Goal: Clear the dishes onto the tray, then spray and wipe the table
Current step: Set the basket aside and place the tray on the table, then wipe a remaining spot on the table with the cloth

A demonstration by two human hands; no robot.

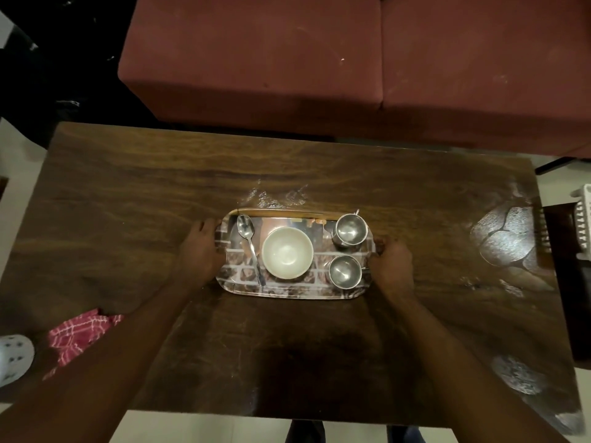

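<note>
A patterned tray (289, 290) sits in the middle of the dark wooden table (128, 193). On it are a white bowl (287, 252), a metal spoon (251, 244) to the bowl's left, and two steel cups, one at the far right (349, 231) and one at the near right (344, 271). My left hand (200, 249) grips the tray's left end. Its right end is held by my right hand (391, 262).
A red and white checked cloth (80, 334) lies at the table's near left edge. A maroon sofa (319, 59) runs along the far side. A white basket (583, 219) stands off the table's right edge. A white shoe (12, 359) is on the floor at left.
</note>
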